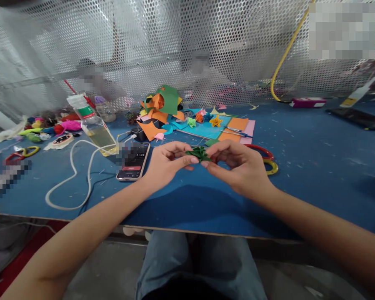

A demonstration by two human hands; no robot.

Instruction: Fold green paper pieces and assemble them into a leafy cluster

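Observation:
A small dark green folded paper flower [199, 154] is held over the blue table [309, 166] between both hands. My left hand [170, 162] pinches its left side, thumb in front. On the right side my right hand [237, 164] grips it between thumb and fingers. Behind the hands, small paper flowers in light green [191, 122], orange [199, 118] and yellow [216, 121] rest on light blue paper [206, 131]. Scissors with red and yellow handles [271, 166] lie partly hidden behind my right hand.
A phone [133, 161] with a white cable [90, 179] lies left of my left hand. Behind it stands a bottle [95, 127]. Paper scraps [162, 102] are heaped at the back near a perforated metal screen [237, 41]. A black device [356, 118] lies far right.

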